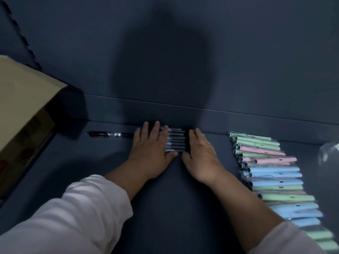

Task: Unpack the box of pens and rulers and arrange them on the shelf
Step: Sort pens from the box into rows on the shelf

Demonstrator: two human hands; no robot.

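Several black pens [176,141] lie side by side in a row on the dark shelf [174,198], near its back wall. My left hand [153,150] lies flat over the row's left ends, fingers straight. My right hand [200,153] lies flat against the row's right ends, fingers straight. Both thumbs touch the nearest pen. One more black pen [110,134] lies alone to the left of my left hand. A cardboard box [23,114] stands at the far left of the shelf.
A long row of pastel green, pink and blue pens in clear wrappers [271,173] runs along the right side of the shelf. A crumpled clear plastic wrapper [328,153] lies at the right edge. The shelf's back wall [183,110] rises just behind the black pens.
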